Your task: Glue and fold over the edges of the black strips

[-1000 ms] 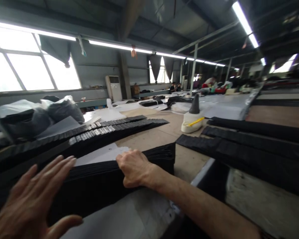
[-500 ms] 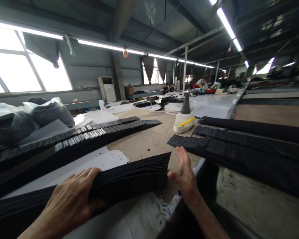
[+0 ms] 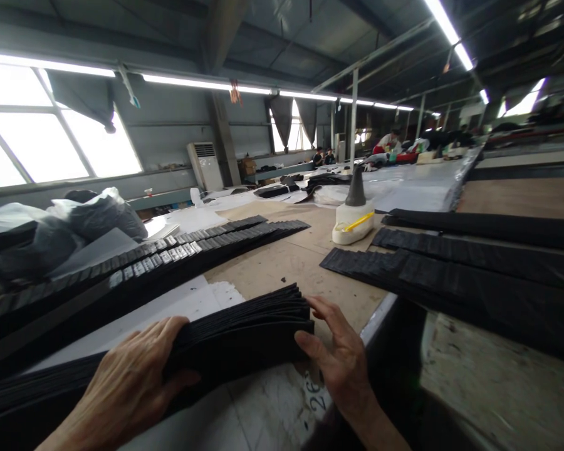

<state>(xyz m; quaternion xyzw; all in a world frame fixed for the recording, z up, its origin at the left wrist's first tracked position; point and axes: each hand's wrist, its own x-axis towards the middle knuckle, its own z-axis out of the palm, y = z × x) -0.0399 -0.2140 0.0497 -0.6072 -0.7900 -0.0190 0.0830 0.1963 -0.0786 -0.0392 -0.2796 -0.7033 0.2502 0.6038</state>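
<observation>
A long stack of black fabric strips stands on edge along the near side of the table, its right end fanned into thin layers. My left hand is closed over the stack's middle, with the thumb on the near face and the fingers over the top. At the right end, my right hand has its thumb against the near corner and its bent fingers at the layer edges. The far fingertips of both hands are partly hidden.
Overlapping black strips with pale labels lie at the left. More black strips extend right beyond the table edge. A white holder with a dark cone and yellow tool stands behind. Plastic-wrapped bundles sit far left; people work in the distance.
My right hand has gone from flat and upright beside the stack to bent around its end. The layers there have fanned out more. My left hand keeps its hold.
</observation>
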